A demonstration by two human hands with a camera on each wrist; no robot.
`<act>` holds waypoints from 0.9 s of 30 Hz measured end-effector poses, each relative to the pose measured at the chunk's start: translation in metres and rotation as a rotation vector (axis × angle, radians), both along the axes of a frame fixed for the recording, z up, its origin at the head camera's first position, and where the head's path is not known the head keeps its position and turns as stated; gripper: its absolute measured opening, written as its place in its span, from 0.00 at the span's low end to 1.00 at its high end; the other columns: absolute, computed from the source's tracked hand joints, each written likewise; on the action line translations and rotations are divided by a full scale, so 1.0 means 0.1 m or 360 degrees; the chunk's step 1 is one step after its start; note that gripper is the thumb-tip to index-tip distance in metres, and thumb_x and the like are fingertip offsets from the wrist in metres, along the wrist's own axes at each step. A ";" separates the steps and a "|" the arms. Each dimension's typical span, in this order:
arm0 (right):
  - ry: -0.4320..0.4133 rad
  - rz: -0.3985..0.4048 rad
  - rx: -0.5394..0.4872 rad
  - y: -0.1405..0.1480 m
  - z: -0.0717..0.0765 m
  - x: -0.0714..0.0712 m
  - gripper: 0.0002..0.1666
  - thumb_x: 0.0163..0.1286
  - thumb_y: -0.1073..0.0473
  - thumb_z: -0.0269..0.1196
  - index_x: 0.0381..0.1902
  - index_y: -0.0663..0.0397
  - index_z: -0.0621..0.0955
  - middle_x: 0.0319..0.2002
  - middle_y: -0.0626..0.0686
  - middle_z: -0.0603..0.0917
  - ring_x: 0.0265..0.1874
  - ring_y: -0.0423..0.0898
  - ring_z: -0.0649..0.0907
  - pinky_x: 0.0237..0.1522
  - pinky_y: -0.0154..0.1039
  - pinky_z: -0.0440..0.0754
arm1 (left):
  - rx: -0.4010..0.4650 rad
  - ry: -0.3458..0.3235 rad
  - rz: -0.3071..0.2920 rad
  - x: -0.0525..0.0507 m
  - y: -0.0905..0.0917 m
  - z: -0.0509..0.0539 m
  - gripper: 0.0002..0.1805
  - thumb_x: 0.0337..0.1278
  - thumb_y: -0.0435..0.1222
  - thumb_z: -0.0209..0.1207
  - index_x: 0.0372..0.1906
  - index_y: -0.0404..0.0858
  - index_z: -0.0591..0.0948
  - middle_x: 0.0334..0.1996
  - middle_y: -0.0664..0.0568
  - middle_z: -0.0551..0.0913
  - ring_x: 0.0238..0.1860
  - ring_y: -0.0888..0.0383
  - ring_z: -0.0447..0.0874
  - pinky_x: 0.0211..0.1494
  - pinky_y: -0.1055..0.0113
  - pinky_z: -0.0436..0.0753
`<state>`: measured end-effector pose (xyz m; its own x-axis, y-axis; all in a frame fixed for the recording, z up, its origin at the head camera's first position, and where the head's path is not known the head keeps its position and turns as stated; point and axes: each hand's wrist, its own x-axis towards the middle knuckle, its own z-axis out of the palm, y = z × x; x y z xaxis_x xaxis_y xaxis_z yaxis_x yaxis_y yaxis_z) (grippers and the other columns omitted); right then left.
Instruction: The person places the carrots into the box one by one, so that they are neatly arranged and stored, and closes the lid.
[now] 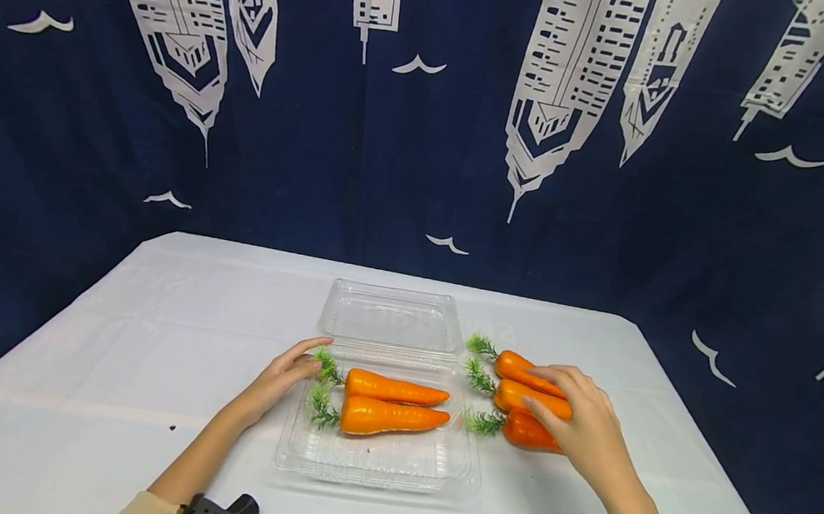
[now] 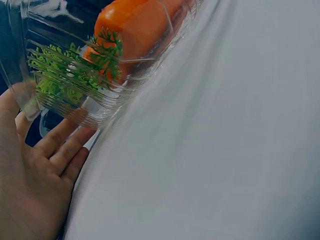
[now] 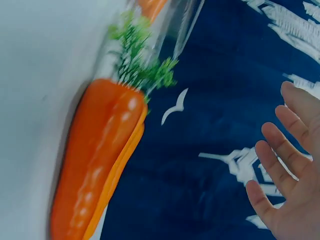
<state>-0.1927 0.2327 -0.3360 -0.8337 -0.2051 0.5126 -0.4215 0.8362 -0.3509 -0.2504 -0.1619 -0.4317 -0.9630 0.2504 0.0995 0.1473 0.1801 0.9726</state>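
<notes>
- I see the left hand (image 1: 278,383) with its grip released; its extended fingers touch the left side of an unfolded, clear plastic clamshell container (image 1: 374,469).
- Two tapered orange carrots with feathery green tops (image 1: 395,416) lie side by side in the container base.
- I see the right hand (image 1: 590,426) above three similar orange carrots (image 1: 515,395) on the white-covered counter (image 1: 146,346), right of the container; its grip is empty, fingers parted.
</notes>
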 end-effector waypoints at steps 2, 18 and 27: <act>-0.0040 -0.0028 -0.0008 0.07 -0.02 0.01 0.20 0.54 0.58 0.67 0.47 0.52 0.78 0.45 0.53 0.79 0.47 0.54 0.76 0.50 0.56 0.66 | -0.0001 0.0000 -0.0001 0.00 0.00 0.00 0.24 0.62 0.45 0.49 0.64 0.52 0.65 0.41 0.46 0.80 0.46 0.55 0.76 0.61 0.48 0.65; -0.0210 -0.0143 -0.0059 0.52 -0.31 -0.02 0.21 0.60 0.52 0.63 0.50 0.53 0.76 0.50 0.57 0.77 0.50 0.58 0.74 0.48 0.59 0.68 | -0.0030 -0.0003 0.0019 -0.01 0.00 0.00 0.24 0.62 0.45 0.49 0.63 0.52 0.65 0.43 0.45 0.80 0.46 0.56 0.75 0.58 0.56 0.67; -0.0407 -0.0152 -0.0028 0.64 -0.43 -0.06 0.24 0.59 0.47 0.63 0.51 0.51 0.75 0.49 0.57 0.77 0.49 0.56 0.75 0.48 0.58 0.68 | -0.0046 0.0025 -0.0007 -0.02 -0.01 -0.01 0.24 0.63 0.45 0.48 0.64 0.51 0.65 0.45 0.44 0.79 0.46 0.56 0.76 0.58 0.56 0.68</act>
<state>-0.1989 0.2964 -0.3795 -0.9517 -0.1124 0.2859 -0.2370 0.8607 -0.4505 -0.2521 -0.1626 -0.4324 -0.9603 0.2573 0.1075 0.1636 0.2074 0.9645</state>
